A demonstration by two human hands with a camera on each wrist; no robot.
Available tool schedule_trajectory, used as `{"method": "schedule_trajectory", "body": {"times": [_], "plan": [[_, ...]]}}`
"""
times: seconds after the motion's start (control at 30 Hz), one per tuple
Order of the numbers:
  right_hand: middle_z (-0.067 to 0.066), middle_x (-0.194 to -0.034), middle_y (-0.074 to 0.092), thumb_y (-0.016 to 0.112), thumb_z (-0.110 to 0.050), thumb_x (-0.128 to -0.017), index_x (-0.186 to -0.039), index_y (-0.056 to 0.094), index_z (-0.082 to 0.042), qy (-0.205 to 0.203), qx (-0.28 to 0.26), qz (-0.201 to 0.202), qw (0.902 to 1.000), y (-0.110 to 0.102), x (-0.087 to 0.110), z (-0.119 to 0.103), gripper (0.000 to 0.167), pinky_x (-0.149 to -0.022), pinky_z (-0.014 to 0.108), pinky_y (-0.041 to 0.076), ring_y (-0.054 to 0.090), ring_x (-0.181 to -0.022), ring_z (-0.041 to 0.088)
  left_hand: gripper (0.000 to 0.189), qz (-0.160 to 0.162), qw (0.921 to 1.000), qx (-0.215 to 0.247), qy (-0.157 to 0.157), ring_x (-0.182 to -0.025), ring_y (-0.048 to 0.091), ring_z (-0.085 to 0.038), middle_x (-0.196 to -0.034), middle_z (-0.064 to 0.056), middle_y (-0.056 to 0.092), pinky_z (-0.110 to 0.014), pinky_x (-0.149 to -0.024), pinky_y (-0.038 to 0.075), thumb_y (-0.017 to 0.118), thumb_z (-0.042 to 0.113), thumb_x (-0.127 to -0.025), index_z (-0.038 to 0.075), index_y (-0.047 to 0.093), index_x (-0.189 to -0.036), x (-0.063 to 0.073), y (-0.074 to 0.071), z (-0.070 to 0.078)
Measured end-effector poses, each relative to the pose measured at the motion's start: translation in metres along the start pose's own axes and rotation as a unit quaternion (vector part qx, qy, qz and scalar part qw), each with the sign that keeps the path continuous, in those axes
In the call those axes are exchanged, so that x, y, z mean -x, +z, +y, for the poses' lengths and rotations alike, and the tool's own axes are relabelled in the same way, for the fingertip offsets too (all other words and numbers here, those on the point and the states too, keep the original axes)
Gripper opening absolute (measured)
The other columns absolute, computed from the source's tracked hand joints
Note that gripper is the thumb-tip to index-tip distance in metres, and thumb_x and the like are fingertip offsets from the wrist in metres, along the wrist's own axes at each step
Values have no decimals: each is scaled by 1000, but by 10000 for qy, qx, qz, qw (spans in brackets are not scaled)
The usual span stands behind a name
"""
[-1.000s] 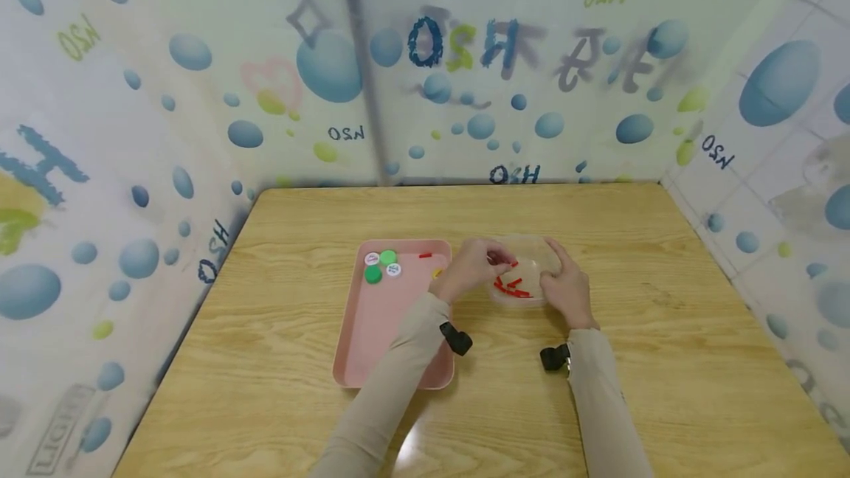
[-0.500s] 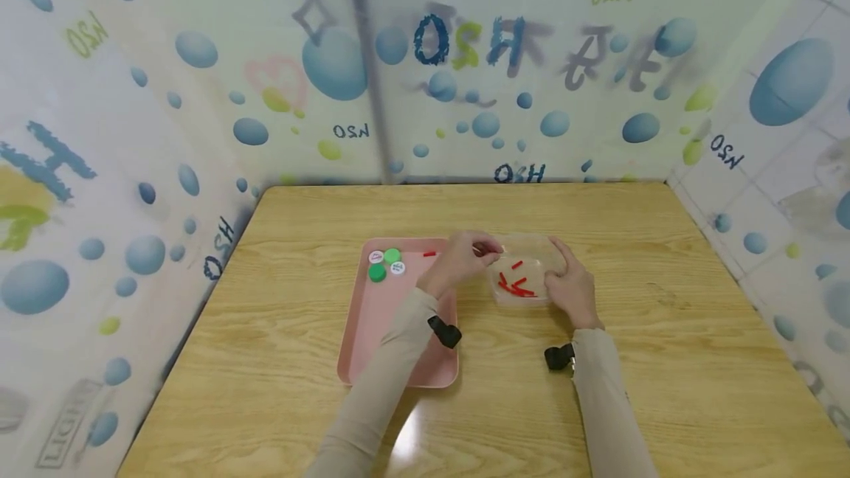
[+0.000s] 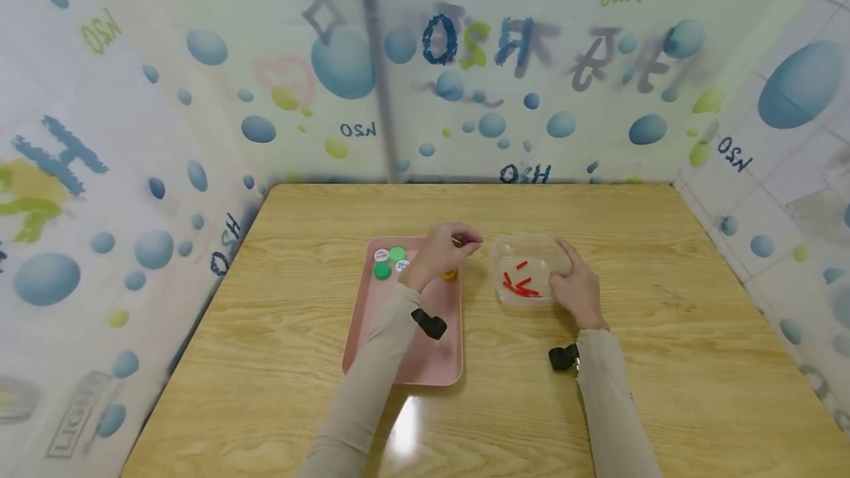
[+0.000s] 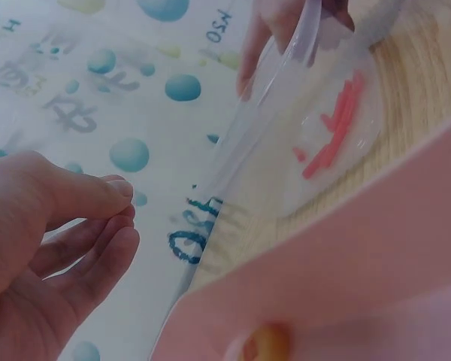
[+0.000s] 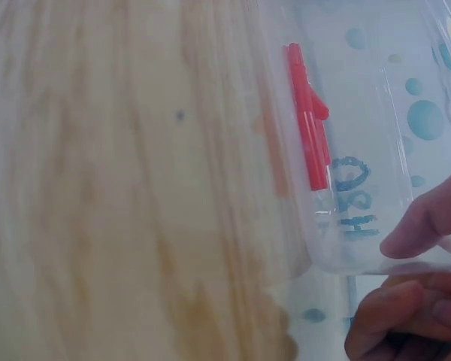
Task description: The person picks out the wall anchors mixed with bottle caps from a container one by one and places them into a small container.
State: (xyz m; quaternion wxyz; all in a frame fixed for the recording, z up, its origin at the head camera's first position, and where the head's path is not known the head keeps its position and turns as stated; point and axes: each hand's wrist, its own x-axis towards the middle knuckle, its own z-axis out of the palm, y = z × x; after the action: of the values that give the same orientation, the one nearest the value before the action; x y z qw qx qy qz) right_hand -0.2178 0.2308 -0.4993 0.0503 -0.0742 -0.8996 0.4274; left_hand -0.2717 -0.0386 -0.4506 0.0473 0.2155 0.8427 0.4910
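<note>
My right hand (image 3: pixel 576 290) grips the right side of a clear plastic container (image 3: pixel 543 264), thumb inside and fingers outside the wall, as the right wrist view shows. Several short red sticks (image 5: pixel 308 124) lie in the container, mostly bunched at its near side. To its left, my left hand (image 3: pixel 434 255) hovers over the far right part of a pink tray (image 3: pixel 432 364). Its fingers are loosely bent, thumb near the index fingertip; nothing shows between them in the left wrist view.
Green caps (image 3: pixel 382 270) and white caps (image 3: pixel 381 255) sit in the tray's far left corner. A yellow cap-like piece (image 3: pixel 449 275) lies at the tray's right side, partly behind my left hand. The wooden table (image 3: pixel 664 389) meets a patterned wall covering (image 3: pixel 558 72) at the back.
My left hand let go of a red stick inside the container, then moved left, out over the tray. My right hand keeps its hold on the container.
</note>
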Motion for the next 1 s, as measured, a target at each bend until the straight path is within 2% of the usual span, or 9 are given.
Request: {"method": "schedule_trajectory", "body": {"times": [0.13, 0.43, 0.53, 0.7, 1.0], "plan": [[-5, -51, 36, 48, -4, -86, -156, 41, -22, 64, 24, -20, 10000, -1, 1, 1, 73, -43, 27, 33, 31, -45, 10, 15, 113, 9998, 116, -150, -92, 68, -19, -108, -5, 73, -29, -81, 59, 69, 14, -97, 9, 76, -109, 6, -9, -7], [-6, -50, 35, 48, -5, -86, -156, 41, -23, 77, 71, -23, 9999, -1, 1, 0, 72, -42, 27, 30, 29, -44, 10, 15, 391, 9992, 89, -51, -96, 68, -19, -110, -4, 73, -33, -85, 58, 68, 14, -98, 13, 75, -111, 17, -26, -17], [-6, -50, 36, 48, -5, -86, -156, 41, -22, 42, 85, -23, 10000, 0, 1, -1, 72, -42, 27, 30, 29, -44, 10, 17, 467, 9989, 20, -26, -97, 68, -19, -110, -5, 73, -33, -86, 58, 66, 13, -99, 10, 75, -113, 20, -31, -22], [-6, -50, 35, 48, -4, -86, -156, 41, -21, -4, 117, -19, 9999, 0, 0, 0, 73, -42, 27, 29, 28, -45, 10, 19, 596, 9982, -17, -115, -95, 69, -20, -108, -6, 74, -33, -83, 59, 66, 13, -99, 5, 74, -115, 24, -38, -32], [-6, -50, 36, 47, -5, -86, -157, 39, -22, 70, 91, -55, 9999, -1, 0, -1, 73, -42, 27, 30, 29, -44, 9, 17, 707, 9965, -173, -415, -99, 68, -23, -111, -9, 74, -38, -87, 58, 66, 10, -99, 9, 76, -113, 31, -45, -52]]}}
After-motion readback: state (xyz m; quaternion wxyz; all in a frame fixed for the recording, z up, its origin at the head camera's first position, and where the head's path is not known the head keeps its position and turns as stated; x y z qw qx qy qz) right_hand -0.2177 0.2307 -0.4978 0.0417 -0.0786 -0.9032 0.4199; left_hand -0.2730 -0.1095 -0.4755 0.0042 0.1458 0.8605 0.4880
